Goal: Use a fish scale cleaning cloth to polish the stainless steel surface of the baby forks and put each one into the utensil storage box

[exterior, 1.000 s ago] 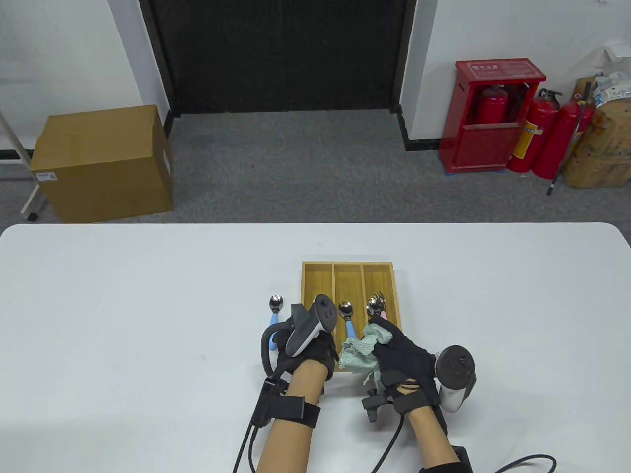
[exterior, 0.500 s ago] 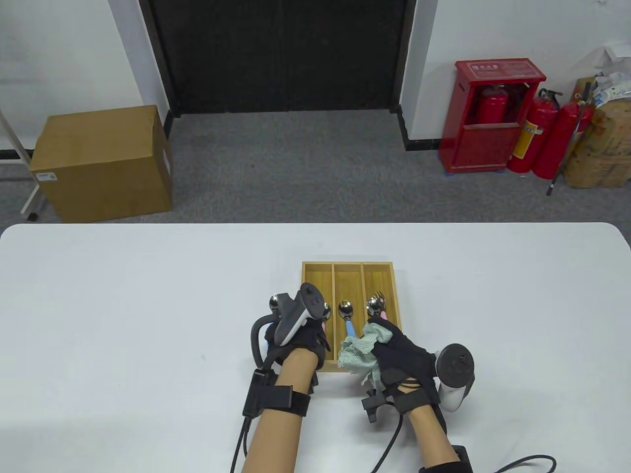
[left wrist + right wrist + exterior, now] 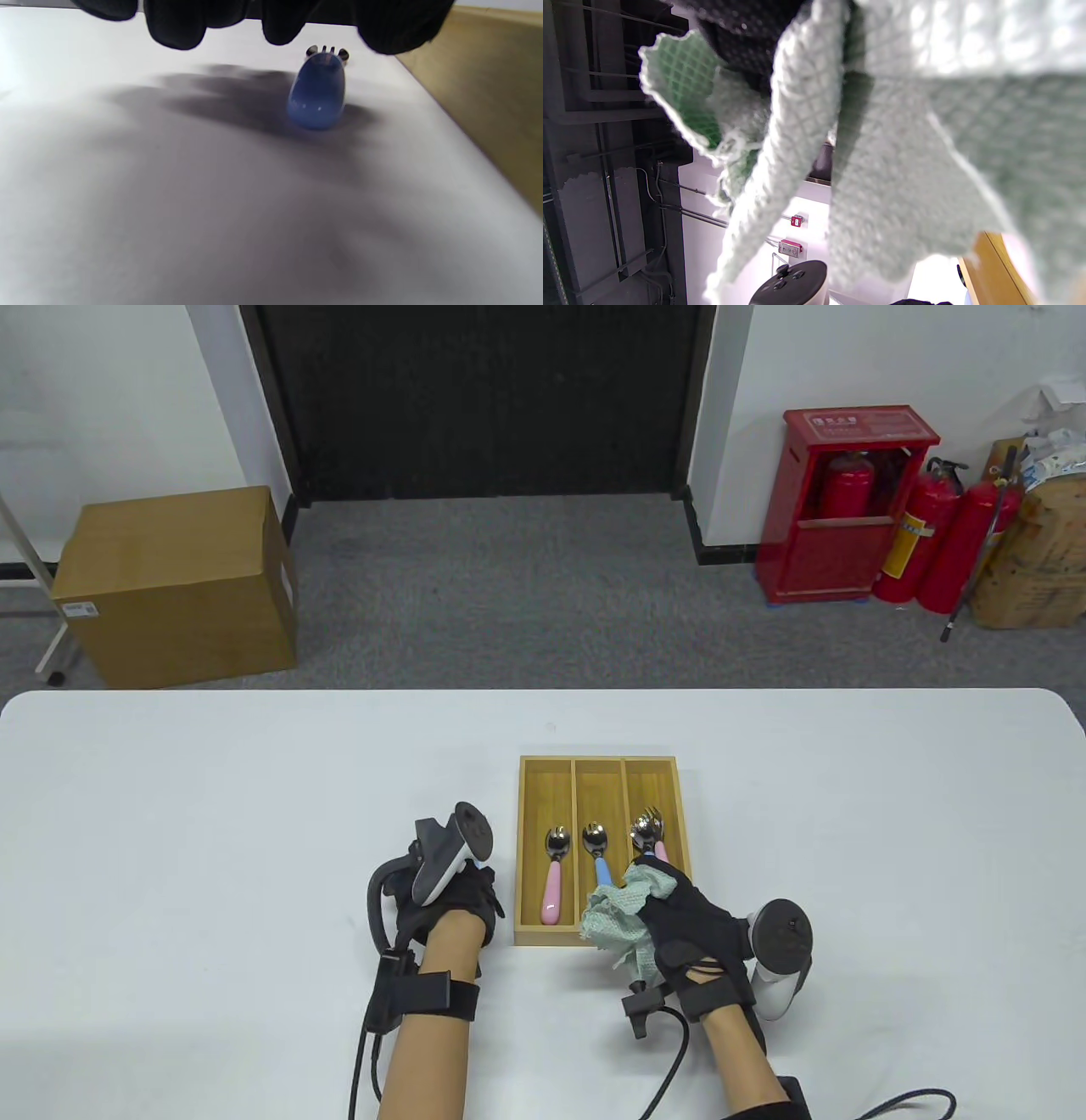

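Note:
A wooden utensil box (image 3: 519, 848) with three compartments stands mid-table. Its left slot holds a pink-handled baby utensil (image 3: 551, 878). In the middle slot lies a blue-handled one (image 3: 598, 853), and pink-handled forks (image 3: 649, 831) are in the right slot. My left hand (image 3: 462, 891) hovers over the table just left of the box. In the left wrist view its fingers (image 3: 178, 25) hang above a blue-handled fork (image 3: 317, 95) lying on the table, without holding it. My right hand (image 3: 683, 916) grips the green fish scale cloth (image 3: 619, 920) over the box's near right corner.
The white table (image 3: 212, 814) stretches wide on both sides of the box. The box's wooden wall (image 3: 488, 106) stands close to the right of the blue fork. A cardboard box and red fire extinguishers are on the floor beyond the far edge.
My left hand has left the box's left slot, where the pink-handled utensil now lies uncovered. It moved left and now covers the blue fork on the table. The right hand stayed put.

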`<action>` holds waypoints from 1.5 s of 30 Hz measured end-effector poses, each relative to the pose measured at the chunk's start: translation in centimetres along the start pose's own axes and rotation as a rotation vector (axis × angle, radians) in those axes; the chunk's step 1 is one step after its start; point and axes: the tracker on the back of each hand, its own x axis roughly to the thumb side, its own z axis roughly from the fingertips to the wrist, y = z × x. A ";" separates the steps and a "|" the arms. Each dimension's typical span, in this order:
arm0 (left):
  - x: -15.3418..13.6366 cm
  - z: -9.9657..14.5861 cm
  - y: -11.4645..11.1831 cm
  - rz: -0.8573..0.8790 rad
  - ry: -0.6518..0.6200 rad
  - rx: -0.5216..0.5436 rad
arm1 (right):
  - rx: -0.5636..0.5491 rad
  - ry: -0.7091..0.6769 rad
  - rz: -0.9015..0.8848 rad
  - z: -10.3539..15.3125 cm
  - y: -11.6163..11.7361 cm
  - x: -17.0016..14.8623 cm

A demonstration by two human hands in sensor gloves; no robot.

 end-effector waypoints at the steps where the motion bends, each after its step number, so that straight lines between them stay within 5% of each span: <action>1: 0.1 -0.2 -0.2 -0.003 0.003 -0.003 | 0.000 0.004 -0.003 0.0 0.0 -0.1; 13: -0.5 -0.4 -0.8 0.058 -0.034 0.053 | 0.010 0.021 -0.041 0.0 0.3 -0.3; 20: -5.4 5.4 4.5 0.534 -0.248 0.133 | -0.048 0.041 -0.154 -0.1 0.6 -0.3; 24: -7.3 10.1 6.3 0.788 -0.508 0.122 | -0.087 0.062 -0.210 0.1 0.3 -0.1; 29: -7.0 12.8 3.6 0.960 -0.826 -0.004 | -0.160 0.083 -0.317 0.4 -0.4 -0.1; 33: -5.5 13.2 0.8 0.829 -0.871 -0.145 | -0.157 0.093 -0.375 0.4 -0.3 -0.2; 45: -2.8 13.1 -1.6 0.753 -0.874 -0.164 | 0.106 0.095 -0.432 0.5 4.1 0.0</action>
